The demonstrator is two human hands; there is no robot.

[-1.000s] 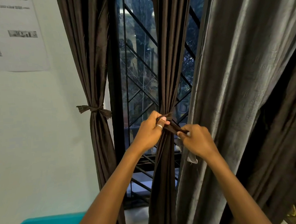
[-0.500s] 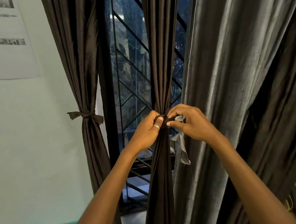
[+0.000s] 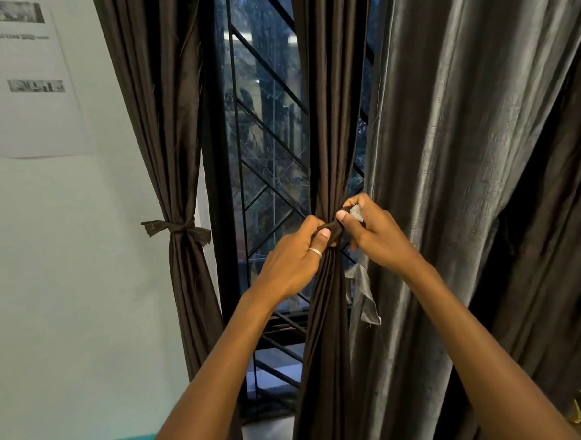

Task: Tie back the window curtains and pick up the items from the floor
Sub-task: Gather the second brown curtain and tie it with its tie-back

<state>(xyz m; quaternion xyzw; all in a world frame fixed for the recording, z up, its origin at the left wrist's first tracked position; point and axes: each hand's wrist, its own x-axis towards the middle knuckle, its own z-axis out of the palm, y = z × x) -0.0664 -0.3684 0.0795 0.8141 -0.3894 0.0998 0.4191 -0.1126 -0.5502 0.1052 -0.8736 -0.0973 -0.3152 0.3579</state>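
Curtain (image 3: 324,117) hanging vertical, left hand (image 3: 291,263) and right hand (image 3: 377,238) pinching its tie (image 3: 335,228)

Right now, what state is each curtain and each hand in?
Left curtain: tied back with a strip.
Middle curtain: bunched, its tie held, knot unclear.
Grey curtain: hanging loose, untied.
Left hand: grips the tie.
Right hand: pinches the tie.

Left hand (image 3: 296,256) and right hand (image 3: 374,235) pinch dark tie strip (image 3: 334,227) round gathered middle curtain (image 3: 324,124); left curtain (image 3: 163,125) tied.
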